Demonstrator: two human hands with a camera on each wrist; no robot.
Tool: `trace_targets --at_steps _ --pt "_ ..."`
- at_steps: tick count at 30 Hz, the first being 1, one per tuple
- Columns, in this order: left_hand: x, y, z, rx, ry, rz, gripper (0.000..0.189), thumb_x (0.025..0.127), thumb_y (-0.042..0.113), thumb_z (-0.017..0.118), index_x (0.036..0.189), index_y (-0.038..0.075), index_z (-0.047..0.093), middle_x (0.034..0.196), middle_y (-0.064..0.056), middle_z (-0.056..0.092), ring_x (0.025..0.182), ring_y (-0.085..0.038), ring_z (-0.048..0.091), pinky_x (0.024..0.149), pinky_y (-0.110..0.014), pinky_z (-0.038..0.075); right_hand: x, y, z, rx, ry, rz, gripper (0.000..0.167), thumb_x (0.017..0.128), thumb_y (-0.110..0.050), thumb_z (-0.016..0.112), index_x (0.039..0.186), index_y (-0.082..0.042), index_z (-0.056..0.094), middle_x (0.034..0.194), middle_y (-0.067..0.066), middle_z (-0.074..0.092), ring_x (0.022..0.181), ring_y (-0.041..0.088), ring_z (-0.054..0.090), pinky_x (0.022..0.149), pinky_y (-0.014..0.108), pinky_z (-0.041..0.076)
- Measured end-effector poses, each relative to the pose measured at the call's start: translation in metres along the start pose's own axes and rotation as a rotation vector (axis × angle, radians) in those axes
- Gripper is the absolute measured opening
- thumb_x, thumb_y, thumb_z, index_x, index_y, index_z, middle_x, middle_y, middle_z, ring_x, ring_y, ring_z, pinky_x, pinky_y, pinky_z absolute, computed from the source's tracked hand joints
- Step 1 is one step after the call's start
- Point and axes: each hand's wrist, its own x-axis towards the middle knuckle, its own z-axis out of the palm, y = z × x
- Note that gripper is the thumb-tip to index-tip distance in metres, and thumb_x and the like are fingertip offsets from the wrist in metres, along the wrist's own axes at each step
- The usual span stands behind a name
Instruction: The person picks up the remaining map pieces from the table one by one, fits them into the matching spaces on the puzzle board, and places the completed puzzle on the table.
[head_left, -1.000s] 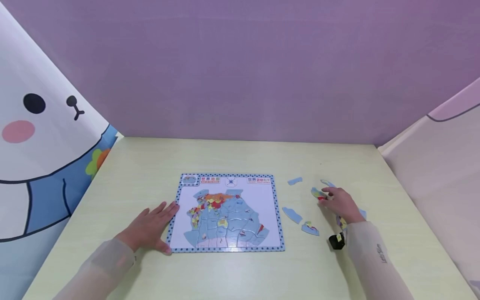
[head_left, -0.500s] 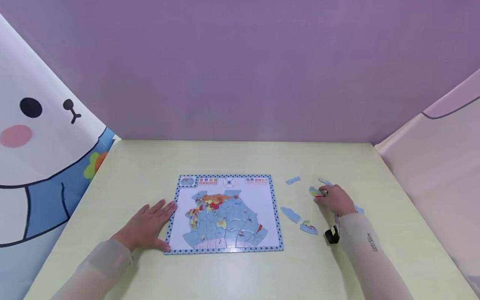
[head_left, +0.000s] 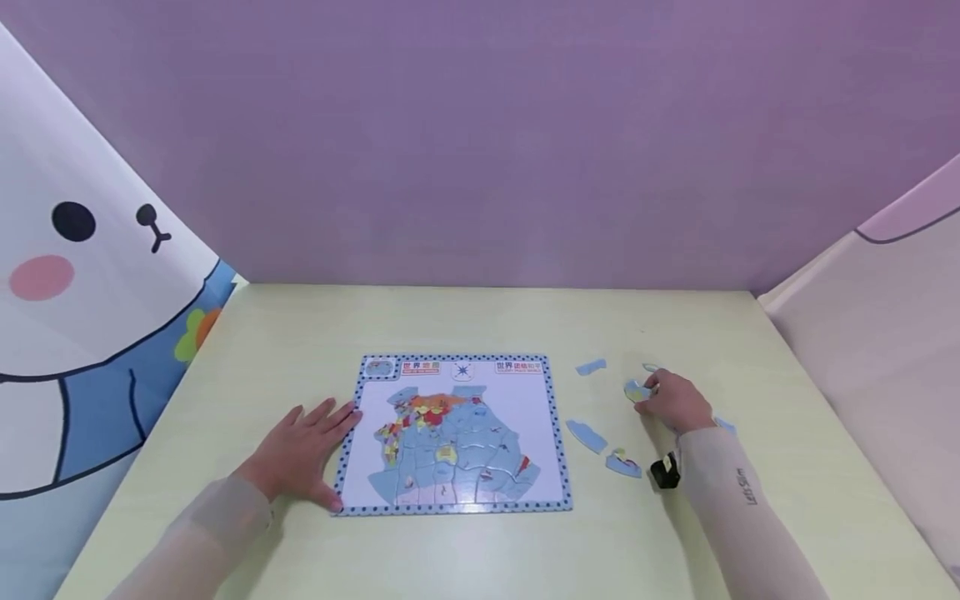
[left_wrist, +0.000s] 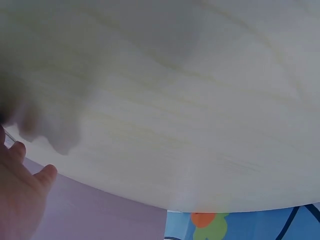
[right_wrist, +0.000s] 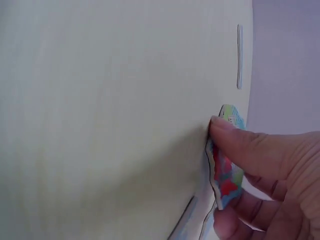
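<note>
The world-map jigsaw board (head_left: 513, 400) lies flat on the table, its blue dotted border around a partly filled map. My left hand (head_left: 303, 454) rests spread on the board's left edge; the left wrist view catches only part of that hand (left_wrist: 22, 190). Right of the board, my right hand (head_left: 678, 402) pinches a jigsaw piece (head_left: 635, 391) between thumb and fingers. Seen from the right wrist, this jigsaw piece (right_wrist: 226, 175) is tilted up on edge, with red, green and blue print; the thumb covers part of it.
Loose pieces lie right of the board: a small blue piece (head_left: 591, 367), a long blue piece (head_left: 587, 436) and a blue one with coloured land (head_left: 623, 463). Another blue piece (head_left: 725, 425) shows behind the right wrist. A purple wall (head_left: 480, 167) backs the table.
The piece in my right hand has turned, its red part no longer showing in the head view. My left hand stays at the board's edge.
</note>
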Motion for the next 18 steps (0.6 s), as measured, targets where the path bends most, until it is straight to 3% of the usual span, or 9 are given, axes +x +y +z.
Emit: trace_targets --at_steps 9,13,18 --pt "0.001 0.004 -0.001 -0.055 -0.027 -0.041 0.124 0.051 0.080 0.069 0.148 0.010 0.036 0.153 -0.012 0.032 0.138 -0.044 0.025 0.103 -0.069 0.023 -0.009 -0.015 -0.010 -0.002 0.003 -0.036 0.031 0.087 -0.007 0.068 0.114 0.004 0.061 0.104 0.024 0.064 0.090 0.036 0.061 0.074 0.048 0.047" --pt "0.000 0.003 0.001 -0.079 -0.048 -0.044 0.126 0.051 0.083 0.066 0.149 0.009 0.034 0.154 -0.012 0.030 0.139 -0.045 0.022 0.102 -0.070 0.023 -0.013 -0.026 -0.013 0.006 0.013 -0.129 0.028 0.087 -0.004 0.066 0.113 0.007 0.062 0.101 0.026 0.065 0.092 0.038 0.062 0.078 0.051 0.048" --pt "-0.001 0.002 0.002 -0.105 -0.044 -0.037 0.127 0.050 0.083 0.067 0.149 0.009 0.034 0.154 -0.013 0.029 0.139 -0.045 0.021 0.102 -0.072 0.020 -0.016 -0.037 -0.003 0.160 -0.019 -0.246 0.027 0.085 0.001 0.064 0.110 0.010 0.062 0.090 0.019 0.068 0.077 0.027 0.066 0.069 0.040 0.053"
